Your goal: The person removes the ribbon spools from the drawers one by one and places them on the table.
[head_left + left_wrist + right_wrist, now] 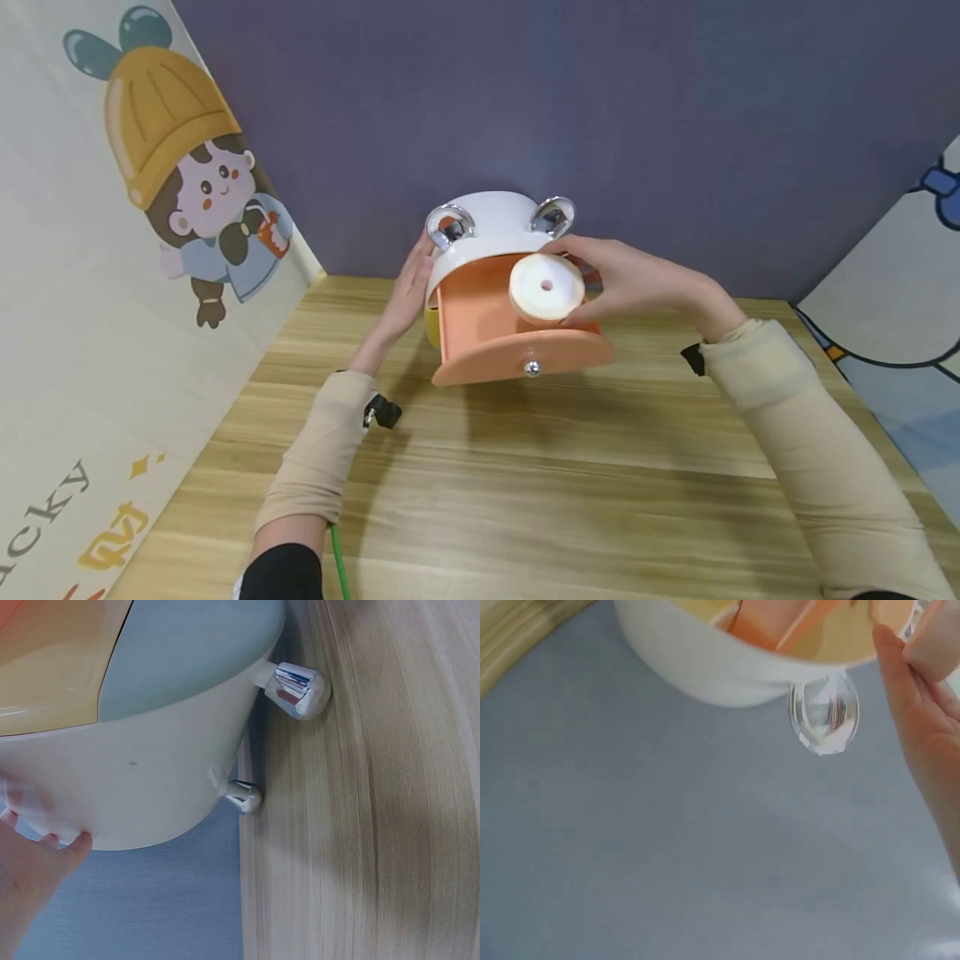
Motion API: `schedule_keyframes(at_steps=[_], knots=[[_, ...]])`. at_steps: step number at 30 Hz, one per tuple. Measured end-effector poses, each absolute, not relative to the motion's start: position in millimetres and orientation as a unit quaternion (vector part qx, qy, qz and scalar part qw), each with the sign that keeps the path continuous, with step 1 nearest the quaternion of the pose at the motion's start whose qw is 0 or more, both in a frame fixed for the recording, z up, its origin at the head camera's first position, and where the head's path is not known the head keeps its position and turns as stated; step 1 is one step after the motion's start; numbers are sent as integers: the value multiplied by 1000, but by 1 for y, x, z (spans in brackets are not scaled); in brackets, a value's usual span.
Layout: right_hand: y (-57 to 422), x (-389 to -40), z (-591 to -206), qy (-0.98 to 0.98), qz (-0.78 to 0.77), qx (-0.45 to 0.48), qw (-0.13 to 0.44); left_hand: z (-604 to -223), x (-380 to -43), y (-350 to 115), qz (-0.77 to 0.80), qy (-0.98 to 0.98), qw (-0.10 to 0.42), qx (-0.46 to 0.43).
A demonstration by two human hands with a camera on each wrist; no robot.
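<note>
Right hand [633,279]: pinching a thick white disc with a small centre hole [531,293], thumb on its lower edge, fingers at the upper edge. Disc sits just left of that hand, over the right part of a pulled-out orange drawer [476,308]; contact with the drawer floor can't be told. Left hand [405,292]: fingers extended, resting against the side of a glossy white rounded cabinet [491,221], which stands between the hands. Two shiny silvery ear-shaped loops [552,218] on top, one near each hand. Round silver knob [532,368] on the drawer front, below and left of the right hand.

Left wrist view alone gives the lower body: cream-yellow panel [56,671] and grey-blue panel [187,656] beyond the left fingertips, plus two silver-tipped feet [298,691]. Right wrist view looks into the cabinet's yellowish interior past the right fingertips; only a slice of the disc shows there. The head view alone gives the disc's hole and the knob.

Surface: light wood-grain desk [525,492] under both hands. Green cable [339,562] by the left forearm. Room: plain blue-grey wall [600,108] beyond the hands; left of the left hand, a white wall with a yellow-hatted cartoon figure [168,108].
</note>
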State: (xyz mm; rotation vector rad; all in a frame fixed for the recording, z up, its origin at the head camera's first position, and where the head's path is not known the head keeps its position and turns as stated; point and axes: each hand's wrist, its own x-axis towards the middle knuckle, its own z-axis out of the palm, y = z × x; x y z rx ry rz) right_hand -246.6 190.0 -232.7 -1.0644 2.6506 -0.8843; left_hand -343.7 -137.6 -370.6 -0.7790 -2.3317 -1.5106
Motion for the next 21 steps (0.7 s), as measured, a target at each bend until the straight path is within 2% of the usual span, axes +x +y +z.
schedule_keyframes(at_steps=[13, 21], knots=[[251, -222, -232, 918, -316, -240, 21, -371, -346, -136, -518, -801, 131, -271], [292, -210, -257, 919, -332, -213, -7, -343, -314, -131, -529, -798, 113, -264]])
